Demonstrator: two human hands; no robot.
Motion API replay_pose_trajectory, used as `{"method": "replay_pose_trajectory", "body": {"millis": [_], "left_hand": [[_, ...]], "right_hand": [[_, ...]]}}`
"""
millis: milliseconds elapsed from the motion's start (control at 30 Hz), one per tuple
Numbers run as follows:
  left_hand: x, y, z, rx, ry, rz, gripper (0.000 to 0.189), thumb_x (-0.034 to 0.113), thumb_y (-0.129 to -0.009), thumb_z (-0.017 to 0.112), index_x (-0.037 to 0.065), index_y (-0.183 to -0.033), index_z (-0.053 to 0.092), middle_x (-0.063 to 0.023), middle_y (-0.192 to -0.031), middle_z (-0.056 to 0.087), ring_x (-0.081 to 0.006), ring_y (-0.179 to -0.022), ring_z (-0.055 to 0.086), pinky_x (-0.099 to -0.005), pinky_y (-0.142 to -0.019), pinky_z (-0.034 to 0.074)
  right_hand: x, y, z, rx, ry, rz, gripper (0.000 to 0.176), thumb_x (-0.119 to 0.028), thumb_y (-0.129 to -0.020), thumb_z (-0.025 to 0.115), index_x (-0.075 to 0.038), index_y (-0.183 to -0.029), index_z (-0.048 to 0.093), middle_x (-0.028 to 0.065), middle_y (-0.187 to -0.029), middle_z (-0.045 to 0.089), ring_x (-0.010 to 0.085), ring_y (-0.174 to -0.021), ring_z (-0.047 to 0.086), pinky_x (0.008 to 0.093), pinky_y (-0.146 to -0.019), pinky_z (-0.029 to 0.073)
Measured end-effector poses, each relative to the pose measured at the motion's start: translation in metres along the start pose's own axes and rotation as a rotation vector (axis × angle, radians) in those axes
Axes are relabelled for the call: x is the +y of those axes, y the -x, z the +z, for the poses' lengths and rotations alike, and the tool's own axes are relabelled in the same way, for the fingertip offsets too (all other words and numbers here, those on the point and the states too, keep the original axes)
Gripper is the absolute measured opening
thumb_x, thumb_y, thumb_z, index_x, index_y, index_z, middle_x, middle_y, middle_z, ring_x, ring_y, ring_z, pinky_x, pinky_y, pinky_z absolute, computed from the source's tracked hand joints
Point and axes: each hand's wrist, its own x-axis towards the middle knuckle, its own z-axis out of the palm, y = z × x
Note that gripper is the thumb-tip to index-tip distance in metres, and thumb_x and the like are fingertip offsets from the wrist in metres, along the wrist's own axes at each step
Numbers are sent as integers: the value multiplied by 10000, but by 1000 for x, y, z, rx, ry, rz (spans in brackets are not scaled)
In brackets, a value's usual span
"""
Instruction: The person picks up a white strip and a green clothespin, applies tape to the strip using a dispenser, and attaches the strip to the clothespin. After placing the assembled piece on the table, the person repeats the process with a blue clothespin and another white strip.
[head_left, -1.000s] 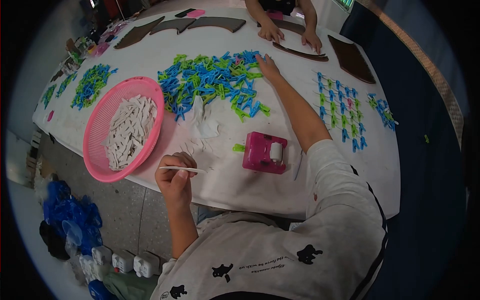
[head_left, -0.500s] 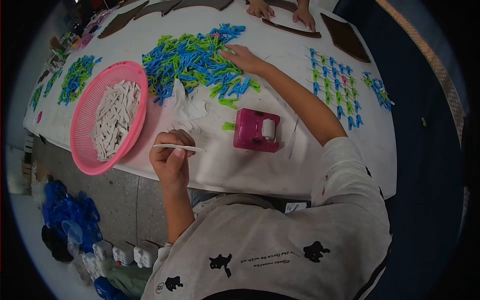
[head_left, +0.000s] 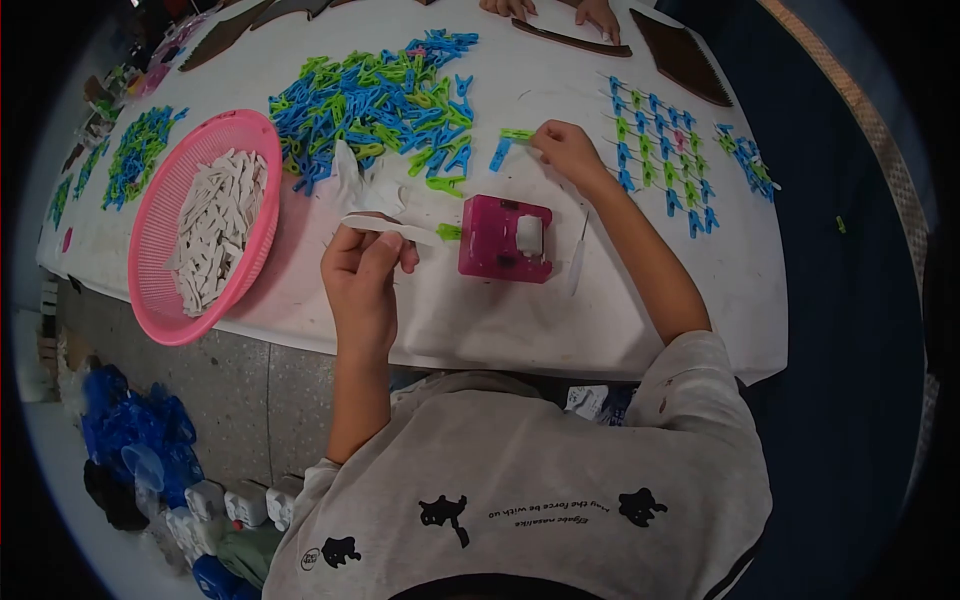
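Observation:
My left hand point(head_left: 365, 270) is closed on a flat, slightly curved white strip point(head_left: 390, 229), which it holds above the table. My right hand point(head_left: 568, 155) pinches one end of a green clip point(head_left: 516, 134), and a blue clip point(head_left: 499, 155) lies just beside that. Between my hands stands a magenta box-shaped dispenser point(head_left: 480, 235) with a white roll point(head_left: 530, 236) on it. A green clip point(head_left: 449, 232) sits against its left side. The big heap of blue and green clips point(head_left: 370, 105) lies beyond my left hand.
At left a pink basket point(head_left: 150, 300) holds many similar white strips point(head_left: 215, 225). Rows of clips with white strips point(head_left: 660, 150) lie at right. A thin pointed tool point(head_left: 577, 265) rests right of the dispenser. Another person's hands point(head_left: 598, 18) touch a dark curved piece point(head_left: 570, 38) at the far edge.
My right hand has drawn back from the heap toward the right, with a green and a blue clip now by its fingers. My left hand has shifted right with the white strip.

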Motion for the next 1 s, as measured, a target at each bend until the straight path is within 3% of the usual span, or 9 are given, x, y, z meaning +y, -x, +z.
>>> {"method": "replay_pose_trajectory", "body": {"millis": [100,200,267,300,400,467,567,667,1000], "left_hand": [[4,-4,11,-71,-67,-19,148,57,-899,553,-23,-1019,588,-98,-919,618,-173,-723,594,-298,-638,451],[8,-8,22,-99,-123,-52,136,24,-888,544,-27,-1004,592,-113,-958,622,-180,-738,622,-293,-625,461],[7,-11,27,-155,-116,-38,141,2,-875,541,-32,-1002,592,-127,-982,620,-183,-744,636,-289,-616,467],[5,-12,28,-158,-114,-51,141,2,-875,541,-32,-1002,592,-127,-982,620,-183,-744,636,-289,-616,467],[3,-12,34,-229,-87,-53,142,3,-864,558,-32,-996,594,-138,-973,622,-172,-720,620,-288,-600,466],[4,-8,40,-250,-117,-59,80,-10,-844,555,-18,-921,575,-154,-980,631,-153,-687,592,-273,-577,459],[1,-8,43,-420,38,-114,173,-92,-818,578,-32,-979,594,-114,-1035,670,-111,-830,653,-239,-701,520],[-6,-6,49,-521,154,-86,153,-107,-812,573,-36,-948,582,-131,-1101,647,-146,-909,661,-276,-772,549],[5,4,61,-510,40,-194,148,-120,-798,596,12,-791,529,-142,-1088,641,-175,-951,656,-279,-782,537]], "right_hand": [[-15,25,-14,191,-178,-8,201,-206,-880,625,-11,-863,669,47,-751,659,124,-748,629,280,-701,495],[-44,66,-25,264,-299,-83,130,-118,-882,609,5,-918,634,68,-839,659,129,-795,637,257,-746,506],[-69,95,-31,334,-460,-269,154,-62,-901,582,18,-1029,611,117,-1022,653,176,-925,663,306,-820,529],[-79,109,-36,338,-458,-256,154,-62,-901,582,18,-1029,611,117,-1022,653,176,-925,663,306,-820,529],[-105,145,-48,302,-506,-340,258,-3,-868,555,45,-1118,601,151,-1110,629,198,-978,652,312,-839,529],[-116,164,-54,177,-637,-422,350,60,-815,593,50,-1164,609,79,-1003,629,101,-931,605,228,-785,499],[-115,180,-62,122,-544,-511,333,78,-798,594,65,-1129,625,74,-1008,631,72,-875,574,218,-739,479],[-119,191,-61,28,-548,-565,309,86,-791,600,74,-1098,637,86,-1011,637,56,-829,547,211,-701,457],[-127,200,-57,-60,-454,-549,248,65,-804,639,75,-1051,649,90,-963,654,81,-788,565,228,-706,468]]}}
